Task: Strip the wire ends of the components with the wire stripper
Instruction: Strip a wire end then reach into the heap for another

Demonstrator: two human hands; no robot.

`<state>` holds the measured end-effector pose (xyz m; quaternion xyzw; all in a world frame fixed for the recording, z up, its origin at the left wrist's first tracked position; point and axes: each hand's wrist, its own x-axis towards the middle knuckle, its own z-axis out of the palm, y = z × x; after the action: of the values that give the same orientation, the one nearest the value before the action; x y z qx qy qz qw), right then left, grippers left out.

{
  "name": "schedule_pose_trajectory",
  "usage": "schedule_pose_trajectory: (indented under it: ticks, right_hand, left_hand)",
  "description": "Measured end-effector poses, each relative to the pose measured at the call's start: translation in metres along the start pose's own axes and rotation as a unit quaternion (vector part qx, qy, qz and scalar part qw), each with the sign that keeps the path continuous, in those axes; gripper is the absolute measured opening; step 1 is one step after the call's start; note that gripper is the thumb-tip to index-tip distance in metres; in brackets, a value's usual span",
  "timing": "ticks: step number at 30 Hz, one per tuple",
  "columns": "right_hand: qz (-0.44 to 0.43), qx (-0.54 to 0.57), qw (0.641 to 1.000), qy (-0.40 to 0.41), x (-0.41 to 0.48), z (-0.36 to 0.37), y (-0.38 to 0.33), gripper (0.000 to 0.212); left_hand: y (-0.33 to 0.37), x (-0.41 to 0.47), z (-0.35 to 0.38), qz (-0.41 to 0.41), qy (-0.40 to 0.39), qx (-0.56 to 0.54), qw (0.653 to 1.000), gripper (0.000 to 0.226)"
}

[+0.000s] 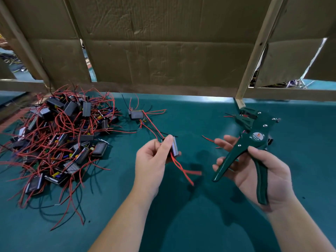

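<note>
Head view: my left grip (151, 160) pinches one black component (175, 148) above the tabletop (200, 224), its red leads (182, 170) dangling unstripped, as far as I can judge. My right grip (272, 170) holds the green wire stripper (256, 139), handles spread. Step in hand, I judge: presenting a lead, which next calls for feeding its end squarely between the jaws.

Teal-covered table (200, 224) backed by creased cardboard panels (163, 42), seemingly wood-framed.
</note>
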<state>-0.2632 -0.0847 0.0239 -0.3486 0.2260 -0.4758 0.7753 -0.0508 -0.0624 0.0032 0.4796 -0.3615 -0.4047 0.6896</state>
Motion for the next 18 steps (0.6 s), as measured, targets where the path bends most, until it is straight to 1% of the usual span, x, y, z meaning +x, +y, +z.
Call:
schedule_pose_trajectory:
  ticks: [2, 3, 4, 5, 6, 7, 8, 9, 13, 16, 18]
  right_hand:
    - [0.007, -0.011, 1.000, -0.007, 0.000, 0.003, 0.002, 0.045]
    - [0.014, -0.012, 1.000, -0.018, -0.001, 0.004, 0.003, 0.046]
    - [0.019, -0.011, 0.999, -0.031, -0.001, 0.005, 0.005, 0.050]
    - [0.025, -0.013, 0.999, -0.043, -0.001, 0.006, 0.006, 0.056]
    - [0.027, -0.018, 0.998, -0.050, -0.001, 0.008, 0.007, 0.060]
    - [0.027, -0.026, 0.998, -0.055, -0.002, 0.009, 0.008, 0.062]
    - [0.026, -0.033, 0.997, -0.061, -0.002, 0.010, 0.009, 0.062]
    - [0.027, -0.038, 0.996, -0.070, -0.002, 0.010, 0.010, 0.062]
    - [0.035, -0.021, 0.992, -0.117, -0.005, 0.013, 0.010, 0.057]
    - [0.043, -0.021, 0.989, -0.142, -0.005, 0.016, 0.012, 0.055]
    - [0.042, -0.032, 0.989, -0.139, -0.006, 0.019, 0.014, 0.057]
  left_hand:
    - [-0.001, 0.002, -0.008, 0.008, -0.072, 0.023, 0.997, 0.040]
    - [0.000, 0.003, -0.011, 0.015, -0.113, 0.059, 0.992, 0.033]
    - [-0.001, 0.004, -0.014, 0.018, -0.150, 0.102, 0.983, 0.030]
    - [-0.001, 0.005, -0.018, 0.034, -0.178, 0.163, 0.970, 0.038]
    - [0.000, 0.006, -0.021, 0.066, -0.200, 0.238, 0.948, 0.041]
    - [0.000, 0.007, -0.023, 0.104, -0.216, 0.316, 0.918, 0.039]
    - [0.001, 0.007, -0.024, 0.132, -0.232, 0.367, 0.891, 0.032]
    - [0.002, 0.007, -0.025, 0.140, -0.247, 0.393, 0.875, 0.029]
    - [0.007, 0.008, -0.027, 0.097, -0.275, 0.402, 0.868, 0.032]
    - [0.011, 0.010, -0.029, 0.079, -0.303, 0.436, 0.844, 0.032]
    - [0.010, 0.010, -0.029, 0.062, -0.317, 0.464, 0.825, 0.031]
